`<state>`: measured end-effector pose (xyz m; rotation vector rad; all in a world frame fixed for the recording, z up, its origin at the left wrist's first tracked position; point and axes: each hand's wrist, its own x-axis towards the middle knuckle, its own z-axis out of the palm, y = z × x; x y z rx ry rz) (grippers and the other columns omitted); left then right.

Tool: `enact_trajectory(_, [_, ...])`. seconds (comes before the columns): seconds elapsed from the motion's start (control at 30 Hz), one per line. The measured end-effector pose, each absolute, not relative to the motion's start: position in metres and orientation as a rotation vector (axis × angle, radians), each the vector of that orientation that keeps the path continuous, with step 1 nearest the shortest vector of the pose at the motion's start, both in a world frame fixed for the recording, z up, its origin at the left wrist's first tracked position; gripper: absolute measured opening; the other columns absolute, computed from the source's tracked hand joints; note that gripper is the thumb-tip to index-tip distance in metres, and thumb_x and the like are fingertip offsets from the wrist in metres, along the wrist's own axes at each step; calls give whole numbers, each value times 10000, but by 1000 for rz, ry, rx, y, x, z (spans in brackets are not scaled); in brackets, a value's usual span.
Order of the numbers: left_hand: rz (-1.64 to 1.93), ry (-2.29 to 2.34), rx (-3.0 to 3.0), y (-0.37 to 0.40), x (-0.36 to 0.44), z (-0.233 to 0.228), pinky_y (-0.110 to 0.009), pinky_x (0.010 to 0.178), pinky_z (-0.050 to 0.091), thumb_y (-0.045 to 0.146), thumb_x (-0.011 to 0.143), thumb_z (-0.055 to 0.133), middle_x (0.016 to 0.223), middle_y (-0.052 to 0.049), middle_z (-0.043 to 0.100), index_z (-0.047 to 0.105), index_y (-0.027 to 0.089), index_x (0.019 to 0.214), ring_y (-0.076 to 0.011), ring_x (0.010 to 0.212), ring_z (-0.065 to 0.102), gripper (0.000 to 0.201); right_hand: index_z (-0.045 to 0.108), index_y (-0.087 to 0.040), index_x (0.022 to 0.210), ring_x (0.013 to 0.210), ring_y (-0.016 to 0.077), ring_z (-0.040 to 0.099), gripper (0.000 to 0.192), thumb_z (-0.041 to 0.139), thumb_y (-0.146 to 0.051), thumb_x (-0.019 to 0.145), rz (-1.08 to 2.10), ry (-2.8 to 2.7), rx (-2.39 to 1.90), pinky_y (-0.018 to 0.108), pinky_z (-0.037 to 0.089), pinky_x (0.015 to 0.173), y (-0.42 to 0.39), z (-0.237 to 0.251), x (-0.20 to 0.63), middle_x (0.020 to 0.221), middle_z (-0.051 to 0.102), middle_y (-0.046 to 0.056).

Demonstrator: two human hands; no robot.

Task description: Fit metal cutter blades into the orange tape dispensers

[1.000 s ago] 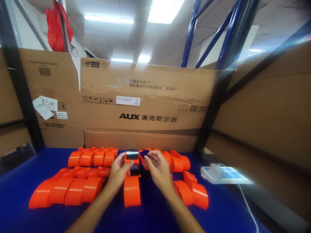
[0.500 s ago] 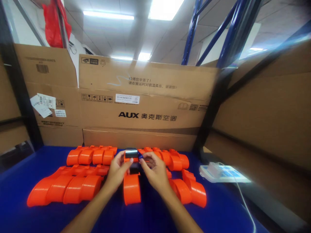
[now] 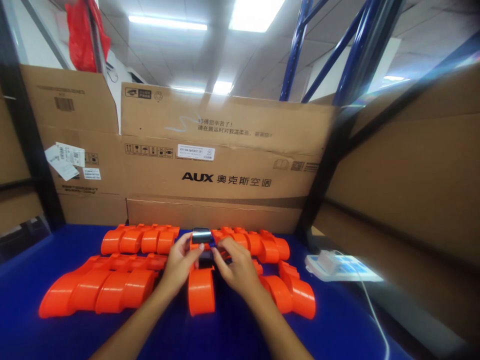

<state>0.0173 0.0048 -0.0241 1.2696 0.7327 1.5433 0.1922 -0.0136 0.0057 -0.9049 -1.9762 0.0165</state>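
My left hand (image 3: 177, 264) is closed on an orange piece (image 3: 195, 246) with a glossy black curved part (image 3: 201, 235) on top, raised above the blue surface. Thumb and fingers press its left side and front. At the right side of that piece, my right hand (image 3: 236, 265) pinches a small dark blue piece (image 3: 213, 242), mostly covered by the fingertips. Directly below the hands stands another rounded orange piece (image 3: 201, 292) with a black part (image 3: 205, 258) behind it. What exactly these parts are I cannot tell.
Rows of rounded orange pieces (image 3: 123, 290) lie on the left, with more orange pieces (image 3: 303, 297) on the right. A white power strip (image 3: 343, 268) with a plug and cable lies at the right. A cardboard panel (image 3: 225, 210) closes off the back, between dark rack posts.
The fingers of my right hand have curled in closer against the side of the held piece, covering more of the blue piece. My left hand keeps its grip; the view has shifted slightly.
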Motion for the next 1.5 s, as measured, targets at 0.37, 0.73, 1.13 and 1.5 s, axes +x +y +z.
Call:
enact_trajectory(0.37, [1512,740,1226,5,17,-23,-215,466,437,382,743,768,724,11,647,634,176,1101,-78,453,502,434,625,-239,872,778,215,625,123,534,-272,948,29,-2027,-900,312,476,680,-19,12,193,831,649,56])
enact_trajectory(0.73, [1524,701,1203,1,16,-16,-212,486,442,373,753,766,765,2,662,648,169,1100,-68,462,504,420,617,-234,1196,994,277,657,268,561,-248,934,-19,-1954,-855,446,518,890,-15,4,192,1087,707,110])
enact_trajectory(1.13, [1496,677,1142,-3,17,-9,-215,476,437,377,714,796,757,-3,675,670,165,1073,-74,457,523,435,577,-294,1348,1012,259,650,421,569,-236,931,114,-1915,-789,438,540,901,-17,7,190,1137,690,91])
enact_trajectory(1.5, [1407,598,1067,-2,14,-9,-229,485,474,370,706,809,712,-14,686,624,175,1217,-106,464,580,578,627,-261,1265,819,224,661,344,546,-362,947,407,-1653,-851,365,564,738,-19,11,185,986,702,80])
